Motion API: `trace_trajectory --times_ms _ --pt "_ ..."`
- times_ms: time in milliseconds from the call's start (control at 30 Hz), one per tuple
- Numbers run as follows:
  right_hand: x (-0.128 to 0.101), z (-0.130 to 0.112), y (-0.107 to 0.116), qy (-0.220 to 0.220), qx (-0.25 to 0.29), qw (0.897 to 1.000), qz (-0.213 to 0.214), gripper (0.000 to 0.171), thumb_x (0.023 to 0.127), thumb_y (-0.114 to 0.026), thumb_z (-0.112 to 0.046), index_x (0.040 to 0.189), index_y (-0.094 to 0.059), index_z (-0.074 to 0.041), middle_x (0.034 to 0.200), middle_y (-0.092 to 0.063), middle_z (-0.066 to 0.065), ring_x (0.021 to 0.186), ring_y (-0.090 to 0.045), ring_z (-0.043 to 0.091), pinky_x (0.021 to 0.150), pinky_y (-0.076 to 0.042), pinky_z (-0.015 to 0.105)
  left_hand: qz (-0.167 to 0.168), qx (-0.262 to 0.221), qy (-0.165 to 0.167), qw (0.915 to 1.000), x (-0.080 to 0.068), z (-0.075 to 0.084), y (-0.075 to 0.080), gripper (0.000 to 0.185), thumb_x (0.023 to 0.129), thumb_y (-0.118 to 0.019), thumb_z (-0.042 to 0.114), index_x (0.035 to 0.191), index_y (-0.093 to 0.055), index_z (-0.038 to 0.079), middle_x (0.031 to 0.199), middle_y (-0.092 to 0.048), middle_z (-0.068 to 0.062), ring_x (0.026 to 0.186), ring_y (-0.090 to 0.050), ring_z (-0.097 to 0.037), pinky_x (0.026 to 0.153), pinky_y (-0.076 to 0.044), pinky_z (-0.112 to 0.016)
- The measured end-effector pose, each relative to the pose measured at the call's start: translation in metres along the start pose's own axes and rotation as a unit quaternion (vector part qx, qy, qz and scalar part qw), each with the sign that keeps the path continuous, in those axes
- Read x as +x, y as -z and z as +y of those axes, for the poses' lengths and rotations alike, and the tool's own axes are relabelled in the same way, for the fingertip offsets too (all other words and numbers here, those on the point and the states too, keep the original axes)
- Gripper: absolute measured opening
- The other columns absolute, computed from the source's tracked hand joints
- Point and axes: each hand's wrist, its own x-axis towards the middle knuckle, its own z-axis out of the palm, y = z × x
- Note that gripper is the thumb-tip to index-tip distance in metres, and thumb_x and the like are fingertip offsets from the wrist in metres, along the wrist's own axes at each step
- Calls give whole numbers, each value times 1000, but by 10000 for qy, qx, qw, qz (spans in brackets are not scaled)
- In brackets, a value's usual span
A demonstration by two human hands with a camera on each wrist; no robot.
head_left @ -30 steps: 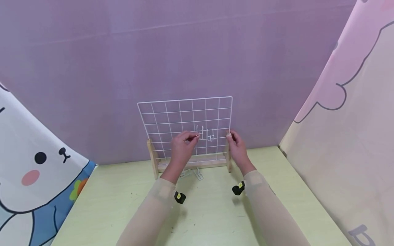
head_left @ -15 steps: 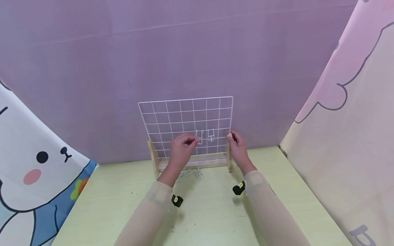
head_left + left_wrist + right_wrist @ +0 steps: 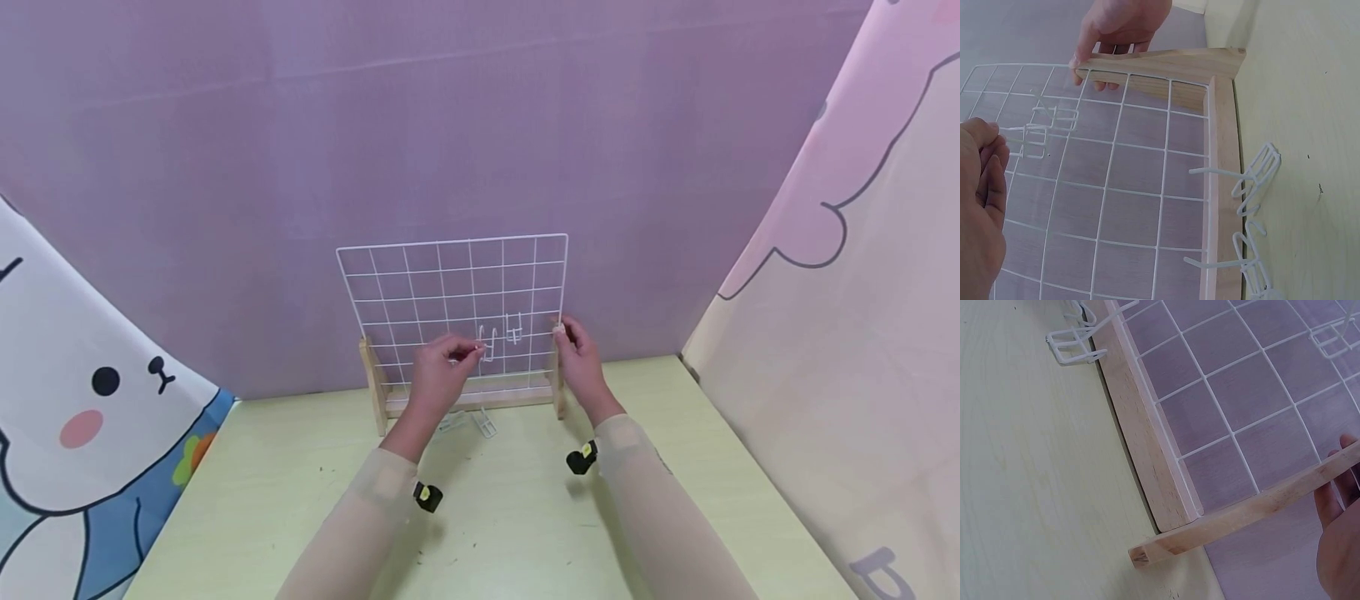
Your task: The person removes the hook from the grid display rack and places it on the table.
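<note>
a white wire grid panel is standing upright in a pale wooden stand at the back of the light green surface, close against a purple cloth backdrop. at the far left a curtain printed with a white cartoon animal is hanging down to the surface edge. the left hand is reaching up to the lower middle of the grid, its fingers curled and its thumb and forefinger pinching a small white wire hook that is lying against the grid wires. a second white wire hook is hanging on the grid just to the right of the pinched one and slightly higher. more loose white wire hooks are lying on the surface just in front of the stand's base rail. the right hand is gripping the top of the stand's right wooden upright, fingers curled around it beside the grid's right edge. further right a pale pink printed curtain is closing off that side.
</note>
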Motion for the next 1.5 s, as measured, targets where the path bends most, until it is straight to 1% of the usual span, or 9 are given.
trace_trajectory --times_ms 67,200,400,667,767,900,1133,1400,1500 --pt "-1 1 0 55 3 10000 28 44 119 -53 -24 159 -55 -6 147 -60 28 132 -55 41 118 -45 61 -56 -5 40 10000 -1 0 -1 4 98 -86 11 102 -85 9 95 -79 2 84 -72 -15 76 -63 -27" --pt "0 3 1 125 63 9999 42 42 118 -55 -26 157 -57 -8 144 -61 26 132 -55 42 118 -46 63 -176 -18 150 9997 -4 -1 -2 4 99 -86 12 102 -85 11 96 -78 5 84 -71 -13 74 -63 -27" --pt "0 1 1 -11 96 10000 23 44 119 -52 -22 159 -53 -4 151 -58 28 138 -53 44 122 -42 63 -279 -8 210 9994 -8 -4 -6 4 98 -86 10 102 -85 11 94 -79 4 85 -72 -13 76 -64 -27" --pt "-12 -30 0 -93 137 9998 -83 42 119 -52 -15 157 -53 2 149 -56 34 138 -53 47 121 -42 63 -466 122 210 9986 -15 -6 -13 5 98 -87 9 102 -84 11 96 -79 3 87 -73 -13 76 -64 -26" --pt "-14 -33 0 -35 142 9998 -94 42 118 -52 -14 157 -53 3 148 -56 35 137 -52 48 121 -42 64 -487 159 217 9985 -17 -6 -15 6 98 -86 7 102 -84 11 96 -79 4 87 -73 -12 76 -64 -26" --pt "-13 -31 0 -20 177 9998 -85 42 118 -53 -15 157 -54 3 148 -56 36 135 -53 47 121 -41 65 -532 93 254 9982 -18 -8 -18 6 98 -85 6 102 -84 10 96 -78 4 86 -72 -12 79 -64 -27" --pt "0 5 2 245 -123 9996 104 42 118 -56 -29 154 -60 -9 141 -64 21 127 -59 33 113 -50 57 -647 73 354 9972 -22 -12 -23 6 98 -85 7 102 -84 12 94 -76 6 86 -71 -11 76 -64 -26" --pt "1 7 1 251 -38 9996 80 40 118 -56 -29 154 -61 -11 140 -63 26 128 -55 51 102 -55 55 -749 -25 227 9969 -27 -21 -29 5 97 -85 4 102 -84 7 92 -78 4 84 -73 -12 73 -63 -26" --pt "1 7 1 236 -45 9997 67 40 118 -56 -31 154 -61 -12 139 -64 24 127 -55 50 100 -56 53 -795 -23 268 9965 -29 -24 -30 5 98 -85 5 102 -84 8 92 -79 4 84 -73 -12 72 -63 -26"
